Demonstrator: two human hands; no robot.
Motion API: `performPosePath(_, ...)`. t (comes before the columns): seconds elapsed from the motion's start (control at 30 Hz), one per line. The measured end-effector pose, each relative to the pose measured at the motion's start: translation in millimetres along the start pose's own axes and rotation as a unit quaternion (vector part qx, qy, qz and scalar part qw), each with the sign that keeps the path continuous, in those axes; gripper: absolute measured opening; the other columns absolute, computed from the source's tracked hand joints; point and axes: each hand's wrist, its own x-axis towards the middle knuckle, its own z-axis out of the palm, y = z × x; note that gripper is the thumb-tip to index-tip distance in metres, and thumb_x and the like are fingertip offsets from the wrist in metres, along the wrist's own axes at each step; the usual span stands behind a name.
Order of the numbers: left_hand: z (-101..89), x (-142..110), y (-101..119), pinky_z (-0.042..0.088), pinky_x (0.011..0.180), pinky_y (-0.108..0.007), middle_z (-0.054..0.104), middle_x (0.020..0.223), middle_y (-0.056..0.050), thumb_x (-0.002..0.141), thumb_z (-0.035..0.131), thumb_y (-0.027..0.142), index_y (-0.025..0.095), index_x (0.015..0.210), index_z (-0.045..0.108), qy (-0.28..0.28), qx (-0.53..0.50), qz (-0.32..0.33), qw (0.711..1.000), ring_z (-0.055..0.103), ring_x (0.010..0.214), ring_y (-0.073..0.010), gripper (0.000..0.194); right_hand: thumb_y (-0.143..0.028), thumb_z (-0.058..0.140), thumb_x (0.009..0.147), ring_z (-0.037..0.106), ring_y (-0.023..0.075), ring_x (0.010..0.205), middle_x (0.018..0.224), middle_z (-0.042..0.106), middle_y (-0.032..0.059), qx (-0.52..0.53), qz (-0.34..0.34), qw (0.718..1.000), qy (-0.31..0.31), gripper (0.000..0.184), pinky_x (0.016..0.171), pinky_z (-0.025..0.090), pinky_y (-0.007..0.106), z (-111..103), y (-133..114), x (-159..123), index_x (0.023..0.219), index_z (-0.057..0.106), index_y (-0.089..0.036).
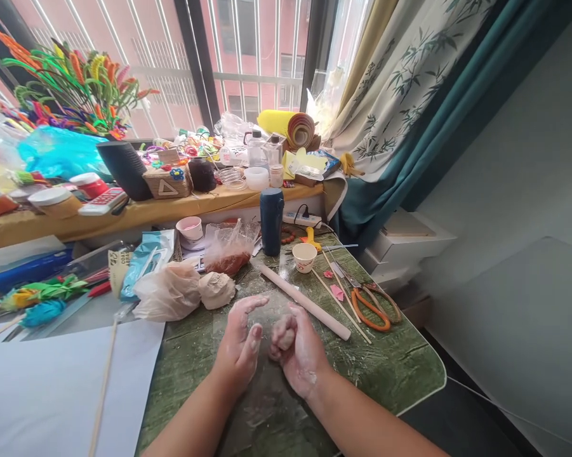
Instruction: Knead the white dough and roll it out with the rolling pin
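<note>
Tabletop: a rod slants far left, perhaps touching right hand.

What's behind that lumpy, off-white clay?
Behind the lumpy off-white clay is a clear plastic bag with reddish-brown stuff inside. The clay hides whatever lies directly behind its lower part.

A hobby craft corner, apparently in a home, is suggested by the cluttered green worktable, where a lump of clay, a rolling rod, a glue gun and orange-handled scissors are laid. The sill is crowded with pipe-cleaner flowers, and the barred window is flanked by a bamboo-print curtain.
</note>
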Motion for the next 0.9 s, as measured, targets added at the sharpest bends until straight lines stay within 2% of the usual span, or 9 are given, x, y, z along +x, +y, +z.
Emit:
performPosePath(0.1, -2.1, 3.6, -2.3, 0.045, 0.108, -0.048, 0.067, 0.126, -0.012, 0.103, 0.044, 0.050, 0.022, 0.124, 0.062, -0.028, -0.003, -0.043, 0.999, 0.061, 0.122, -0.0296, 0.040, -0.053, 0.052, 0.093, 0.022, 0.0099, 0.035, 0.036, 0.028, -0.0064, -0.041, -0.035, 0.998, -0.020, 0.060, 0.043, 0.023, 0.028, -3.0, -1.2, -1.0, 0.044, 0.031, -0.025)
performPosePath(0.17, -3.0, 6.6, -0.6, 0.045, 0.107, -0.047, 0.068, 0.123, -0.012, 0.103, 0.044, 0.050, 0.021, 0.121, 0.064, -0.024, -0.001, -0.057, 0.998, 0.061, 0.119, -0.0292, 0.039, -0.055, 0.051, 0.094, 0.027, 0.0114, 0.039, 0.038, 0.032, -0.0051, -0.143, -0.107, 0.983, -0.049, 0.061, 0.046, 0.027, 0.029, -6.1, -4.6, -3.9, 0.044, 0.034, -0.025)
performPosePath(0.23, -3.9, 9.4, 0.7, 0.046, 0.106, -0.046, 0.068, 0.121, -0.012, 0.103, 0.042, 0.047, 0.021, 0.120, 0.064, -0.002, 0.009, -0.076, 0.997, 0.062, 0.118, -0.0286, 0.038, -0.050, 0.057, 0.094, 0.041, 0.0147, 0.050, 0.049, 0.047, -0.0017, -0.309, -0.220, 0.921, -0.086, 0.051, 0.056, 0.036, 0.031, -10.5, -10.6, -7.6, 0.050, 0.050, -0.024)
performPosePath(0.33, -4.5, 12.4, -0.9, 0.048, 0.103, -0.045, 0.069, 0.118, -0.010, 0.102, 0.046, 0.042, 0.021, 0.117, 0.065, 0.019, 0.033, -0.098, 0.994, 0.063, 0.114, -0.0278, 0.032, -0.032, 0.068, 0.088, 0.059, 0.0244, 0.084, 0.085, 0.070, 0.0042, -0.522, -0.313, 0.778, -0.153, 0.009, 0.083, 0.045, 0.039, -19.3, -22.1, -12.1, 0.089, 0.075, -0.026)
performPosePath(0.43, -3.1, 13.0, -3.1, 0.050, 0.100, -0.044, 0.070, 0.115, -0.010, 0.100, 0.050, 0.036, 0.021, 0.111, 0.065, -0.032, 0.060, -0.090, 0.994, 0.065, 0.111, -0.0270, 0.024, -0.025, 0.066, 0.089, 0.058, 0.0325, 0.119, 0.122, 0.071, 0.0071, -0.584, -0.335, 0.708, -0.212, 0.038, 0.108, 0.039, 0.050, -32.8, -36.9, -11.0, 0.126, 0.069, -0.031)
performPosePath(0.57, 0.4, 10.2, -1.2, 0.049, 0.102, -0.049, 0.070, 0.119, -0.010, 0.089, 0.068, 0.032, 0.023, 0.117, 0.065, -0.161, 0.121, -0.062, 0.978, 0.063, 0.113, -0.0300, 0.029, -0.025, 0.063, 0.091, 0.052, 0.0354, 0.127, 0.130, 0.065, 0.0109, -0.640, -0.418, 0.642, -0.065, 0.039, 0.115, 0.032, 0.056, -58.1, -64.3, 3.3, 0.129, 0.066, -0.029)
performPosePath(0.67, 3.1, 8.5, -1.5, 0.048, 0.101, -0.050, 0.070, 0.113, -0.008, 0.081, 0.076, 0.022, 0.024, 0.117, 0.066, -0.205, 0.165, -0.049, 0.963, 0.062, 0.109, -0.0299, 0.038, -0.025, 0.065, 0.087, 0.054, 0.0372, 0.118, 0.116, 0.067, 0.0149, -0.746, -0.356, 0.562, 0.033, 0.030, 0.112, 0.033, 0.057, -72.7, -82.4, 14.3, 0.116, 0.070, -0.021)
performPosePath(0.77, 5.0, 8.4, -4.9, 0.050, 0.095, -0.045, 0.070, 0.107, -0.006, 0.084, 0.070, 0.017, 0.024, 0.114, 0.066, -0.203, 0.166, -0.062, 0.963, 0.062, 0.103, -0.0264, 0.031, -0.025, 0.054, 0.093, 0.059, 0.0310, 0.105, 0.105, 0.067, 0.0128, -0.772, -0.273, 0.574, 0.017, 0.021, 0.097, 0.044, 0.046, -75.7, -92.9, 13.4, 0.106, 0.070, -0.019)
performPosePath(0.9, 4.1, 8.3, -5.9, 0.051, 0.096, -0.042, 0.070, 0.112, -0.005, 0.083, 0.071, 0.017, 0.024, 0.115, 0.065, -0.196, 0.147, -0.073, 0.967, 0.063, 0.105, -0.0252, 0.033, -0.043, 0.050, 0.098, 0.060, 0.0232, 0.083, 0.090, 0.065, 0.0057, -0.645, -0.188, 0.740, -0.030, 0.033, 0.075, 0.048, 0.036, -70.4, -99.4, -0.4, 0.116, 0.068, -0.021)
